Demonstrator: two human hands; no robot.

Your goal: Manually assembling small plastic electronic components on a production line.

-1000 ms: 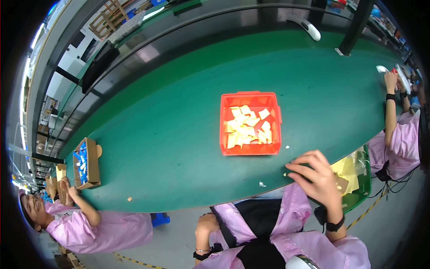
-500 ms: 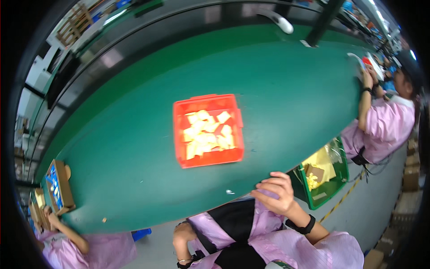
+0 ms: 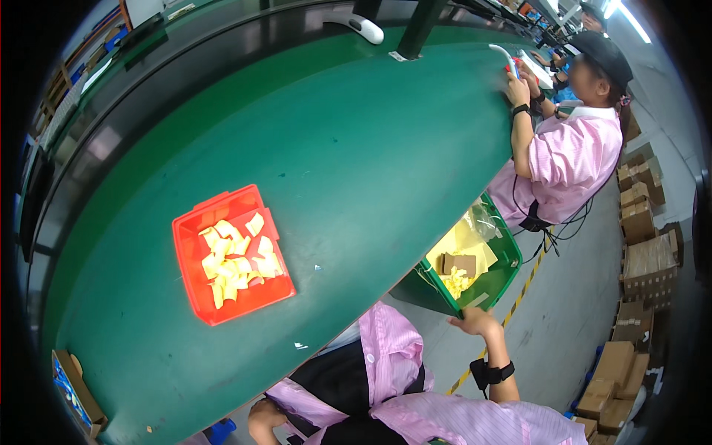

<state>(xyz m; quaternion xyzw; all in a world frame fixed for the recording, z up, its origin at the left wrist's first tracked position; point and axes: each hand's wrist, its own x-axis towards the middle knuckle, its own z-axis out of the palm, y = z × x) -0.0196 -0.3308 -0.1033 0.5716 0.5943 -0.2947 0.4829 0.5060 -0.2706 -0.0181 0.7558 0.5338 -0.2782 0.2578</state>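
My right hand is at the near corner of a green plastic bin, its fingers closed on the rim. Inside that bin lie yellow sheets, a brown cardboard piece, crumpled yellow scraps and clear plastic film. Low in the view, beside my body and below the table edge, is my left hand; its fingers are hidden. On the green tabletop stands a red plastic bin holding many small yellow pieces, away from both hands.
A co-worker in a pink shirt holds a white, curved device at the table's far right. A cardboard box of blue items sits at lower left. Dark post rises at the back. Stacked cartons line the right floor.
My right hand has left the table edge and moved down to the green bin's rim. The view has turned right, so the red bin appears further left.
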